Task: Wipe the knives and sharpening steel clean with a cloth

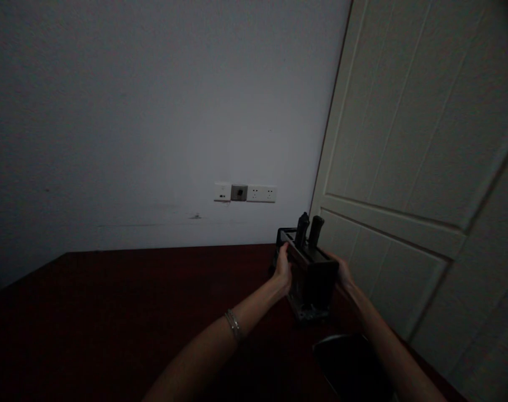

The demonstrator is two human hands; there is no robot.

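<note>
I have the left hand (284,267) pressed flat on the left side of the knife block (314,279), fingers hooked over its top edge; the right hand (342,271) cups the opposite side, its fingers mostly hidden; a two-sided clasp suits a tall, top-heavy thing, I judge. Two dark handles (316,230) stand up from its slots, which would explain keeping it upright. The block is at the far right of the dark red tabletop (132,301), close to the pale door (425,139); whether its base rests or hangs just clear I cannot tell. A bracelet (233,325) circles the left wrist; a dark rounded object (350,363) lies beside the right forearm.
</note>
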